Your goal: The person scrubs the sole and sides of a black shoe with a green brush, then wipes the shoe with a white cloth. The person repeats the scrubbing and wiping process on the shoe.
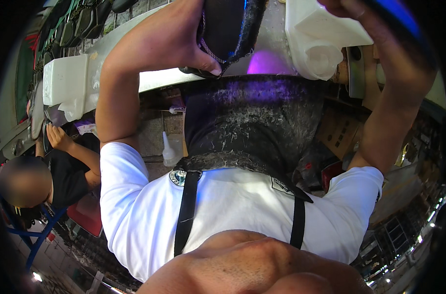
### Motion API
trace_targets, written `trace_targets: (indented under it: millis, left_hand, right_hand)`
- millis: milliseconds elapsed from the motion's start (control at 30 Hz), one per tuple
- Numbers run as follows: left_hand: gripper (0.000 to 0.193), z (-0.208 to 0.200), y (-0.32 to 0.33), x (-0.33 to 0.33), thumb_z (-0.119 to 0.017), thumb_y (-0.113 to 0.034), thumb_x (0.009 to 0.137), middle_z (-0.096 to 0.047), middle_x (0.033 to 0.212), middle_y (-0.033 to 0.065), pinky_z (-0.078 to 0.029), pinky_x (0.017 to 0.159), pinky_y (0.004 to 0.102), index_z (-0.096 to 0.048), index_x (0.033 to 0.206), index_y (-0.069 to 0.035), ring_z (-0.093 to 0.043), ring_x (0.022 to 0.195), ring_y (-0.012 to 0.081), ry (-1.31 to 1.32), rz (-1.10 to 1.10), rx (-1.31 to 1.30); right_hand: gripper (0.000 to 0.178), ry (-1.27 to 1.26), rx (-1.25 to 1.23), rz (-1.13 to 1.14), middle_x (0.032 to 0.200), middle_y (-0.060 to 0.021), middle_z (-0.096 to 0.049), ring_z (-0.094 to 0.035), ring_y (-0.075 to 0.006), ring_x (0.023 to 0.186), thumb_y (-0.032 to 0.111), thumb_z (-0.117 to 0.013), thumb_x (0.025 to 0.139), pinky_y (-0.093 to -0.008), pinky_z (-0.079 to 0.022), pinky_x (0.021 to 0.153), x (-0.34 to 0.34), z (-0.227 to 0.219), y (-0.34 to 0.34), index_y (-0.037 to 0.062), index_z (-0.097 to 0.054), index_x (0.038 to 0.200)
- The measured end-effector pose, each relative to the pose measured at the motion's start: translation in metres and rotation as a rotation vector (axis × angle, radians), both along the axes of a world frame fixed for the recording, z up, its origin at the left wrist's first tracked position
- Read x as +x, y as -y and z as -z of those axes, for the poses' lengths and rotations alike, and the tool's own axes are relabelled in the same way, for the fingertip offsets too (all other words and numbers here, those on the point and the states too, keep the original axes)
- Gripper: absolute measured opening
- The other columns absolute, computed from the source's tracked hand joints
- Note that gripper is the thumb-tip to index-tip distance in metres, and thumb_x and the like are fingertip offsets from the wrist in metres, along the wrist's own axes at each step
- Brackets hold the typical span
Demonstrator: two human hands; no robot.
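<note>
At the top centre, my left hand is closed on a black shoe part with a braided cord along its edge. The thumb presses on its near corner, and its far end runs out of the picture. Blue light falls along one side of the part. My right hand is raised at the upper right, partly cut off by the picture's edge. Its fingers are curled, and what they hold, if anything, is hidden. Below that hand stands a white container with a translucent plastic cup at its near side.
A purple light spot shines on the worktable. Another white container stands at the left. Dark shoes hang at the upper left. A co-worker sits at the left. Lower down are a white nozzle bottle and a cardboard box.
</note>
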State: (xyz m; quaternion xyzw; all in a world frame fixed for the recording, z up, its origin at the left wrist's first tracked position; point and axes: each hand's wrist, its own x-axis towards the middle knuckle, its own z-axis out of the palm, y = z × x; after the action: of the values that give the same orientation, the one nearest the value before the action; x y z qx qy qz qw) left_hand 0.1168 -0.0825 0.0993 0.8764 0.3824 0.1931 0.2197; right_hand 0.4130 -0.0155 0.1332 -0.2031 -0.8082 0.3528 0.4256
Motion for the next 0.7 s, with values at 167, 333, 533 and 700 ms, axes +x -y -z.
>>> trace_targets:
  millis: [167, 333, 533, 700]
  left_hand:
    - [0.154, 0.006, 0.003, -0.008, -0.101, -0.029, 0.057, -0.049, 0.145, 0.0336, -0.047, 0.108, 0.0415, 0.008, 0.16, 0.006, -0.056, 0.131, 0.0396, 0.025, 0.01, -0.034]
    - [0.151, 0.004, 0.0, -0.01, -0.101, -0.03, 0.058, -0.054, 0.138, 0.0334, -0.049, 0.105, 0.0415, 0.004, 0.159, 0.006, -0.058, 0.128, 0.0394, -0.023, -0.049, -0.127]
    - [0.147, -0.007, 0.003, -0.003, -0.101, -0.027, 0.057, -0.056, 0.135, 0.0329, -0.051, 0.104, 0.0395, 0.0, 0.158, 0.008, -0.06, 0.125, 0.0375, -0.194, -0.219, -0.113]
    - [0.148, 0.008, -0.009, -0.012, -0.1, -0.025, 0.058, -0.054, 0.139, 0.0319, -0.05, 0.107, 0.0394, 0.003, 0.159, 0.008, -0.059, 0.126, 0.0351, -0.005, -0.096, -0.118]
  right_hand:
    - [0.021, 0.051, 0.225, -0.031, 0.1, -0.0226, -0.073, -0.075, -0.0278, 0.084, 0.003, -0.073, 0.085, -0.0317, -0.06, 0.074, 0.003, 0.004, 0.007, -0.0031, -0.074, 0.106]
    - [0.018, 0.042, 0.44, -0.014, 0.1, -0.0214, -0.073, -0.075, -0.0268, 0.085, 0.004, -0.075, 0.083, -0.0303, -0.06, 0.073, -0.004, 0.02, 0.014, -0.0003, -0.076, 0.101]
    - [0.021, 0.205, 0.519, 0.003, 0.101, -0.0205, -0.073, -0.074, -0.0268, 0.088, -0.001, -0.074, 0.085, -0.0324, -0.059, 0.078, -0.007, 0.019, 0.034, -0.0045, -0.073, 0.105]
    - [0.029, 0.208, 0.417, -0.167, 0.116, -0.0277, -0.07, -0.073, -0.0341, 0.104, 0.002, -0.074, 0.086, -0.0377, -0.06, 0.09, 0.007, 0.041, 0.033, -0.0086, -0.073, 0.113]
